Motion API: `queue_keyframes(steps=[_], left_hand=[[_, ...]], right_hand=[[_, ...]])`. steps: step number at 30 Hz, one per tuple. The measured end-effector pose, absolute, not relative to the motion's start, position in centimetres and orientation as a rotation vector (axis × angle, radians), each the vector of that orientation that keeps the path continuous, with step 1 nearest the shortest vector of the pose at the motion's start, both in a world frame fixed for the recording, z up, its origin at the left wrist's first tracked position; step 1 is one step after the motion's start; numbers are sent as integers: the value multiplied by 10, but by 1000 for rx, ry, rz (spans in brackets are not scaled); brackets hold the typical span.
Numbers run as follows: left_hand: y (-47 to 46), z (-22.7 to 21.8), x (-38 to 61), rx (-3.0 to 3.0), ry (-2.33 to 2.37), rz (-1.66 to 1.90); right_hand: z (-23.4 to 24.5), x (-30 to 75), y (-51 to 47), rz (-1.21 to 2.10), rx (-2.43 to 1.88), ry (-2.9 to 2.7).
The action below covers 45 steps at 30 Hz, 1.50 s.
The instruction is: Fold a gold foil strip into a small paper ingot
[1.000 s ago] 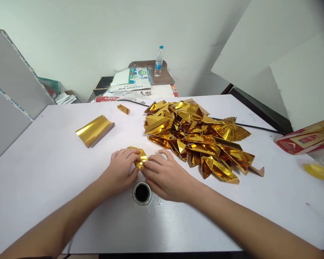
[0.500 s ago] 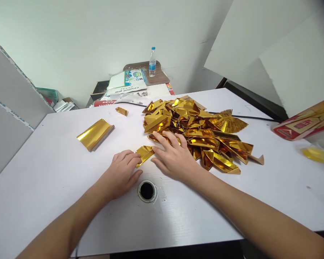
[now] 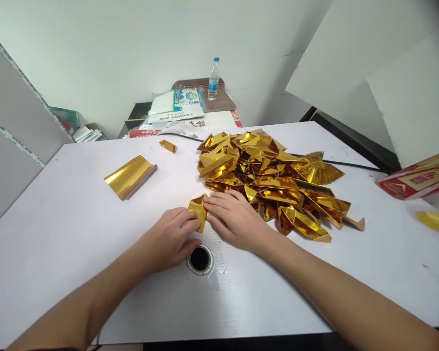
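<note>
A small folded piece of gold foil paper [image 3: 198,208] lies on the white table [image 3: 58,243] between my hands. My left hand [image 3: 170,239] pinches its lower left edge with thumb and fingers. My right hand [image 3: 234,219] rests beside it on the right, fingers pressed flat against the piece. A big pile of folded gold pieces [image 3: 267,180] lies just behind my right hand. A stack of flat gold foil sheets [image 3: 130,176] sits to the left, and one loose folded gold piece [image 3: 167,146] lies farther back.
A round cable hole [image 3: 200,259] is in the table just below my hands. A black cable [image 3: 351,165] runs behind the pile. A red and gold box [image 3: 417,181] and a yellow object [image 3: 434,220] sit at right. A water bottle [image 3: 213,79] and papers lie beyond the table.
My right hand drew back from the pile's edge to the small piece. The piece has been turned from lying flat and slanted to standing more upright between both hands.
</note>
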State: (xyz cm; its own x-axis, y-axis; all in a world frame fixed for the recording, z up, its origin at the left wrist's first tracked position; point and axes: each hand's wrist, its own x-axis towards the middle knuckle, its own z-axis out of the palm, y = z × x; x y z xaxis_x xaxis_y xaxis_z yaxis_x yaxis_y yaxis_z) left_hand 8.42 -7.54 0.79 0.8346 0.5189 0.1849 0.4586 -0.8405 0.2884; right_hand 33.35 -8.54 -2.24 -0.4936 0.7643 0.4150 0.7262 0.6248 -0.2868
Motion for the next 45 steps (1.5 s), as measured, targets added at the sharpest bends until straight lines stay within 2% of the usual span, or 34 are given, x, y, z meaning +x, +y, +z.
queue_keyframes(steps=[4,18,25,30,39,45], left_hand=[[-75,7,84,2737,752,408],[-71,11,79,2689,694,345],[-71,13,79,2757,640,317],[-73,16,79,2686,694,340],[-69,7,79,2707,725,413],[-68,5,81,2716,731,457]], right_hand=[[-23,338,-86,166,-1221,-2344],[-16,354,-93,75,-1152,-2657],[-19,331,-98,213,-1362,-2339],[-26,316,-93,179,-1464,-2126],[-16,320,-105,167,-1343,-2292],[-25,326,-94,138,-951,-2366]])
